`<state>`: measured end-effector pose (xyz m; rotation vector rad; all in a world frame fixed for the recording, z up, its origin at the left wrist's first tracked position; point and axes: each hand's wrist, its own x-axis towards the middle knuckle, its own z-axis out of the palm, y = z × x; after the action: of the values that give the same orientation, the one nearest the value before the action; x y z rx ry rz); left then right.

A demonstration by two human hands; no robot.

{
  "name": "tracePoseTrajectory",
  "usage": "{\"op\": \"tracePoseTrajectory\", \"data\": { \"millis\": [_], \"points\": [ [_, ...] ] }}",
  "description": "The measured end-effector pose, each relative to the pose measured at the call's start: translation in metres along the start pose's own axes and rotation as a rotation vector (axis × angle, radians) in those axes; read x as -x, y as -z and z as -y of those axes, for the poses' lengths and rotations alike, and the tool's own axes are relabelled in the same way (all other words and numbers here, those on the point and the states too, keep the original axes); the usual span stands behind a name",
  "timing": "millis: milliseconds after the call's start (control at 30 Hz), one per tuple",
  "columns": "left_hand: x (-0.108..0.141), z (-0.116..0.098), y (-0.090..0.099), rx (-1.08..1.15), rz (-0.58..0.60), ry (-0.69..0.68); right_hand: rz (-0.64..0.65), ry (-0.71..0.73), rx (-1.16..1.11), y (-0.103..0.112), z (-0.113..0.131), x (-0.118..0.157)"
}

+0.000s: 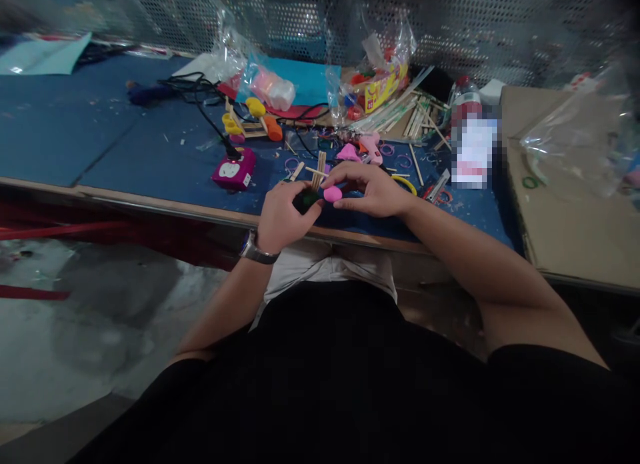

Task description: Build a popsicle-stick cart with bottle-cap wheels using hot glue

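Observation:
My left hand (286,216), with a watch on its wrist, is closed around a dark green round piece (307,199) at the table's front edge. Just beyond its fingertips stands a small bundle of wooden sticks (321,167), with another stick lying across it. Whether the sticks join the green piece is hidden by the fingers. Between the thumb and fingers of my right hand (373,187) is a smooth bright pink ball (333,195), which looks like modelling clay. The two hands are close together, the ball right beside the green piece and the sticks.
A purple power adapter (235,169) with a black cable sits left of my hands. Behind are a stick model with yellow and orange lumps (256,117), a pink glue gun (371,147) and loose sticks (420,121). A cutter knife (438,184) and a cardboard box (565,224) are rightward.

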<state>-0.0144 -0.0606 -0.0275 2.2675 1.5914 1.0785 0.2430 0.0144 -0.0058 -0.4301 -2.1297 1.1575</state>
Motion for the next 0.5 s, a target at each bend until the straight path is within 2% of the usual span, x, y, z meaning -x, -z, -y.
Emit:
{"op": "tracePoseTrajectory", "data": {
  "millis": [500],
  "points": [
    [0.025,0.005,0.022,0.068,0.083,0.019,0.101,0.010,-0.094,0.000,0.001,0.000]
  ]
}}
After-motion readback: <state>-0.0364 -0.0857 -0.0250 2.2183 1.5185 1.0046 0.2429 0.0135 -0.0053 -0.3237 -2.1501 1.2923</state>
